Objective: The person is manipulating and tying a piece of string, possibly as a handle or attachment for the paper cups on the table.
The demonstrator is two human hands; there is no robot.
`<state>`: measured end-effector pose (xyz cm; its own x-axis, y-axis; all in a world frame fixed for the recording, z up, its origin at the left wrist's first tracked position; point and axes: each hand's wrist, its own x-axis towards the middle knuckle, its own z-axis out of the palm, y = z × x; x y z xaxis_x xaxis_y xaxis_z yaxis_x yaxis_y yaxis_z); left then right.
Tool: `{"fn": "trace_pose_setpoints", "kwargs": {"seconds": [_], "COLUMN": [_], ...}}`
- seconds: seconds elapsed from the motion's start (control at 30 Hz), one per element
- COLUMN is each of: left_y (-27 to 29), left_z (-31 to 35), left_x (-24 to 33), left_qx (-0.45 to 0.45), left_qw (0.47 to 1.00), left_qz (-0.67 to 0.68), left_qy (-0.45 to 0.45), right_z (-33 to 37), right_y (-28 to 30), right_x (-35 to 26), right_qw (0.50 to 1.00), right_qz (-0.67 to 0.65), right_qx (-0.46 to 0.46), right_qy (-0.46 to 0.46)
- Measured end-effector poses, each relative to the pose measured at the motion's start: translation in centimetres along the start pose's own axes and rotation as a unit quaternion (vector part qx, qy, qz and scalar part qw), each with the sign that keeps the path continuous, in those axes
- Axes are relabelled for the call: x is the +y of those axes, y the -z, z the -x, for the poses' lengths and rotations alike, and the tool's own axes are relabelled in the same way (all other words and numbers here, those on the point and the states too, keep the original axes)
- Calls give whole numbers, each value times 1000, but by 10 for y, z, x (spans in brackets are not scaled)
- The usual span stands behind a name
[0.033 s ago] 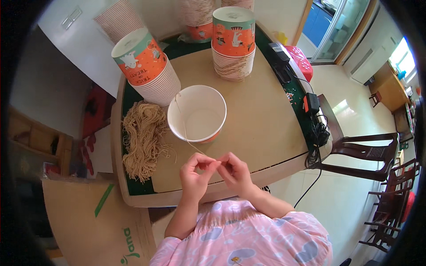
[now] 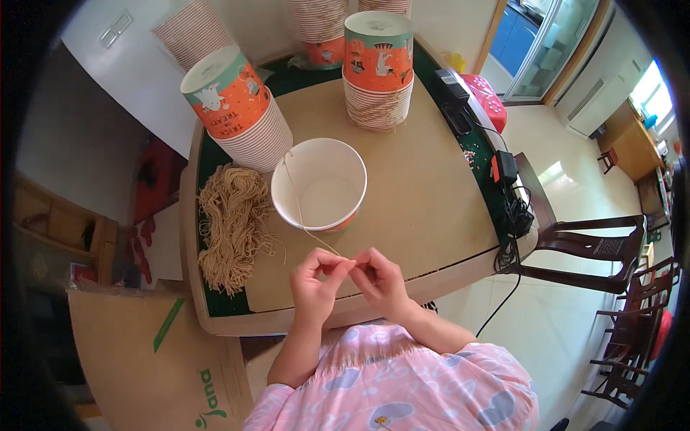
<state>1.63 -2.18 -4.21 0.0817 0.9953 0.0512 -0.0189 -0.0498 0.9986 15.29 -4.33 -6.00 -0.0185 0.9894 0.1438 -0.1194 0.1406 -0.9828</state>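
At the table's near edge my left hand (image 2: 316, 280) and my right hand (image 2: 381, 280) meet, fingertips pinched together on the end of a thin beige cord (image 2: 310, 233). That cord runs over the near rim of a white paper bucket (image 2: 323, 179) and across its opening to the far left rim. The bucket stands upright, with a little orange showing on its outside. Left of it lies a loose hank of beige cords (image 2: 233, 223). The fingers hide the cord's very end.
Behind the bucket, nested upside-down orange-and-green paper buckets form a left stack (image 2: 241, 108) and a right stack (image 2: 379, 72). More stacks stand farther back. A black adapter with cables (image 2: 507, 169) lies along the right edge, near a wooden chair (image 2: 589, 251). A cardboard box (image 2: 151, 352) stands at lower left.
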Motion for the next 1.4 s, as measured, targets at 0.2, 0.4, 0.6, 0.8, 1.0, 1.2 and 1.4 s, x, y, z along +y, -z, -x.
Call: {"fn": "trace_pose_setpoints", "kwargs": {"seconds": [0.2, 0.4, 0.6, 0.8, 1.0, 1.2, 1.4], "left_y": [4, 2, -2, -1, -10, -11, -8], "left_z": [-2, -2, -2, -2, -3, -4, -3], "left_x": [0, 4, 11, -8, -9, -5, -3], "left_qx": [-26, -28, -37, -38, 50, 17, 4], "left_qw": [994, 994, 990, 989, 979, 956, 976], "left_qz": [106, 99, 127, 137, -100, -236, -194], "left_qy": [0, 22, 49, -39, -172, -174, -97], "right_z": [-1, -3, -3, -5, -2, -1, -1], "right_y": [-4, 1, 8, 4, 0, 0, 0], "right_x": [-4, 2, -3, -6, 3, 8, 10], "right_qw": [998, 993, 981, 977, 990, 996, 994], "right_qz": [-61, -107, -167, -191, -138, -87, -106], "right_qx": [14, 22, 0, -1, 23, 30, 22], "right_qy": [-28, -54, -100, -94, -25, -14, -21]}}
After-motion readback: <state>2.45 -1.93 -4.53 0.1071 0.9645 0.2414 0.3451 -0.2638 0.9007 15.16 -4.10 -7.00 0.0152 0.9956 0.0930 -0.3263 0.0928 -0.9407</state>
